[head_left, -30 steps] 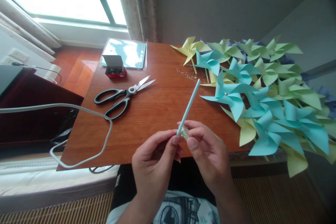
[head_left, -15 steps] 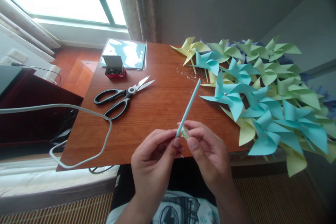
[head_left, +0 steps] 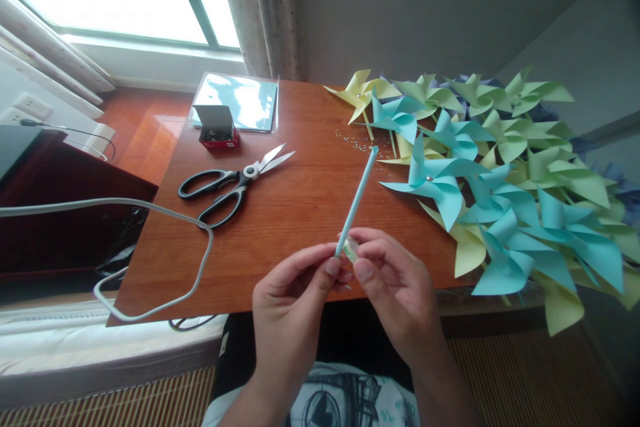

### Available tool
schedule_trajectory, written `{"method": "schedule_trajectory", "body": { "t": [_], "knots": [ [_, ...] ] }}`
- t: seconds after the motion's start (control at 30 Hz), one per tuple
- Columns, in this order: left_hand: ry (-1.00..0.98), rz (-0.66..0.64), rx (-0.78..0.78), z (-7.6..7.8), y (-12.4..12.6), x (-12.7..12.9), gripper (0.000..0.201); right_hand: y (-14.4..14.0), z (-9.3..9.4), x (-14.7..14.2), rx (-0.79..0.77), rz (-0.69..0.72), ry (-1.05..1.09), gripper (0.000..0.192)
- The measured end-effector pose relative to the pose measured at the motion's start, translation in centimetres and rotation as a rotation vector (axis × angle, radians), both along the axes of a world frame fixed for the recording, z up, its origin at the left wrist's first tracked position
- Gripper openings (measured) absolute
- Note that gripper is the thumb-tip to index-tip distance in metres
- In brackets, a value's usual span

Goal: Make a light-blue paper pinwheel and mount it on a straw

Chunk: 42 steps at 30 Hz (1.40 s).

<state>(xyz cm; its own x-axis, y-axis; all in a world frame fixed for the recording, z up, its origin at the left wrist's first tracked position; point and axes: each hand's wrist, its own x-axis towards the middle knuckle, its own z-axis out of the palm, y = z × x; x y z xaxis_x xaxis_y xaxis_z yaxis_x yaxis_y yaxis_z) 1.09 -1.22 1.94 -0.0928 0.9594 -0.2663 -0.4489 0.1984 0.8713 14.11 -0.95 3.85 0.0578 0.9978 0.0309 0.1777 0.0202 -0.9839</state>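
Observation:
Between the thumb and fingers of my left hand [head_left: 295, 293] is the lower end of a thin, light-blue rolled paper stick [head_left: 358, 199], tilted up and to the right. My right hand [head_left: 397, 290] pinches what looks like a small roll of clear tape [head_left: 351, 249] with green print, right beside the stick's lower end. Fingers hide part of the roll, and I cannot tell whether tape is stuck to the paper. Both hands are above the table's near edge.
Many paper pinwheels [head_left: 440, 180] in blue, green and yellow cover the right side of the table [head_left: 280, 213]. Tiny metallic bits [head_left: 357, 141] lie near them. Black-handled scissors [head_left: 240, 180], a small open red box [head_left: 219, 137], packaged blue sheets [head_left: 245, 97] and a white cable [head_left: 205, 260] are on the left.
The paper stick's upper end has shifted slightly left, and both hands have moved a little. Each hand keeps its hold.

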Motion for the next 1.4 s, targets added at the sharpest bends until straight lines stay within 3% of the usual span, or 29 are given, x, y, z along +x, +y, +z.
{"method": "schedule_trajectory", "body": {
  "t": [0.53,0.97,1.2,1.4],
  "knots": [
    [-0.023,0.02,0.001,-0.3,-0.1,0.2,0.011,0.1,0.2,0.1,-0.079,-0.028,0.028,0.018],
    [-0.135,-0.057,0.018,0.0,-0.2,0.3,0.011,0.6,0.2,0.6,-0.159,0.072,0.05,0.025],
    [-0.353,-0.088,-0.187,0.8,0.9,-0.1,0.01,0.3,0.0,0.8,-0.063,0.08,0.12,0.02],
    [-0.39,-0.091,-0.275,0.9,1.1,-0.4,0.014,0.3,-0.2,0.8,-0.079,0.098,0.131,0.019]
  ]
}}
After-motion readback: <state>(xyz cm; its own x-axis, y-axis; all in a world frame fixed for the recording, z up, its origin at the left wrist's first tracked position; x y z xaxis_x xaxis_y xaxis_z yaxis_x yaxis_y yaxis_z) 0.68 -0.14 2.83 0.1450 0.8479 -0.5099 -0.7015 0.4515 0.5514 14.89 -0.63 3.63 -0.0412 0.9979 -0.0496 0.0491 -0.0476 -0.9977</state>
